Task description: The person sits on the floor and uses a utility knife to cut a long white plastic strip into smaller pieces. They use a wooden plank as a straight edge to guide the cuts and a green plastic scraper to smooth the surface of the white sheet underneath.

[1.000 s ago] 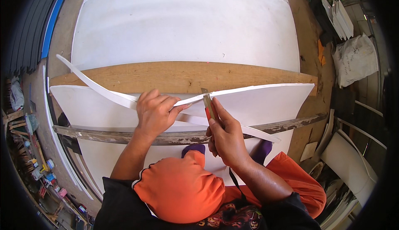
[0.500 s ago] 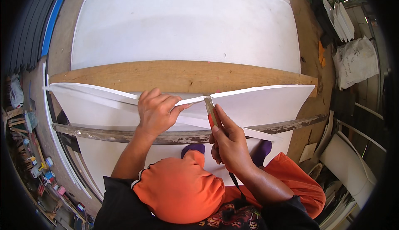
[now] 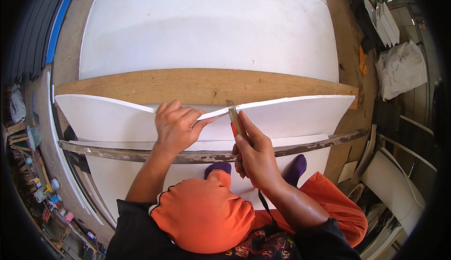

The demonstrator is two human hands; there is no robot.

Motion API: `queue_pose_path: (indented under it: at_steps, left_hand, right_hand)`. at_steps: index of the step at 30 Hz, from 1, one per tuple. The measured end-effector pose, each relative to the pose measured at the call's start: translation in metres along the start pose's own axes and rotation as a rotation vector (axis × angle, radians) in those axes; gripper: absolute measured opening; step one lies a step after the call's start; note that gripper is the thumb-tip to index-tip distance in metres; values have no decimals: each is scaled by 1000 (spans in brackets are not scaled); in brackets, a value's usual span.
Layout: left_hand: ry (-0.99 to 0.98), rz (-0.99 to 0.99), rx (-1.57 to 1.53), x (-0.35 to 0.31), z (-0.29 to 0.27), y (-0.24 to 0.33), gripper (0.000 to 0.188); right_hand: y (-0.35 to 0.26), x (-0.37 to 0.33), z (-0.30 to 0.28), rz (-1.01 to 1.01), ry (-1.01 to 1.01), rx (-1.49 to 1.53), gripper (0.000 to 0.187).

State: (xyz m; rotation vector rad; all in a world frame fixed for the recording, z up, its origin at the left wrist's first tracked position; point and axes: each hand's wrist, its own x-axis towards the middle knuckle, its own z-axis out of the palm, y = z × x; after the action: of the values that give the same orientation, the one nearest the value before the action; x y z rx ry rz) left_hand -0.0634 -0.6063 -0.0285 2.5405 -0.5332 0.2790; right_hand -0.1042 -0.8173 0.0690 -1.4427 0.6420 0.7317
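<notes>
A thin white sheet [image 3: 300, 119] stands tilted on its long edge in front of me, its upper edge bowed along the wooden board [image 3: 141, 81]. My left hand [image 3: 176, 126] is closed over that upper edge near the middle, thumb on the near face and fingers over the top. In my right hand [image 3: 253, 154] is a utility knife [image 3: 236, 120] with a red part on its handle. Its blade crosses the sheet's edge just right of my left hand and points away from me. A narrow white strip [image 3: 300, 141] lies along the sheet's foot.
A worn wooden bar [image 3: 206, 156] runs across close to my feet. Beyond the board lies a large white panel [image 3: 211, 29]. Dark ribbed panels [image 3: 33, 25] stand at far left; cluttered shelves [image 3: 47, 199] are at left. A white sack [image 3: 401, 69] and curved white offcuts [image 3: 390, 185] are at right.
The narrow white strip has dropped from a slant across the sheet to lie along the wooden bar. My right hand and the knife have shifted slightly left; my left hand keeps its grip.
</notes>
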Motion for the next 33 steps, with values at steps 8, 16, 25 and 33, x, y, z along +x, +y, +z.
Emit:
queue_pose_path:
  at_steps: [8, 16, 25, 33]
  left_hand:
    - [25, -4, -5, 1, 4, -1, 24]
    - [37, -10, -4, 2, 5, 0, 22]
    - [42, 1, -5, 1, 4, 0, 22]
    - [39, 4, 9, 0, 3, 0, 21]
  right_hand:
    - [1, -3, -2, 13, 6, -4, 58]
    - [1, -5, -3, 16, -17, -11, 58]
    - [0, -6, -1, 14, -22, -3, 59]
    - [-5, 5, 0, -9, -39, -42, 59]
